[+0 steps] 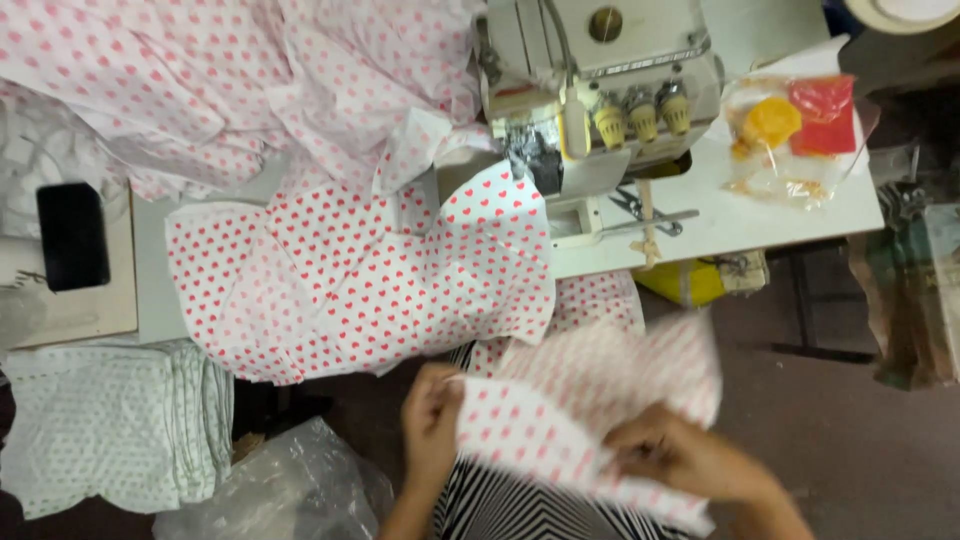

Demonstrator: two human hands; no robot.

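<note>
My left hand [432, 418] pinches the left edge of a white fabric piece with red hearts [590, 400] held over my lap. My right hand [668, 455] grips the same piece at its lower right; the cloth is blurred from motion. Above it, a larger heart-print fabric panel [350, 275] lies spread on the sewing table and hangs over its front edge. The cream overlock sewing machine [600, 80] stands at the back of the table, with thread knobs on its front.
More heart-print cloth [250, 70] is heaped at the back left. A black phone [72, 236] lies at the left, a folded dotted fabric stack [110, 425] below it. Scissors [640, 208] and a plastic bag with orange and red items [790, 130] rest on the white table [800, 215].
</note>
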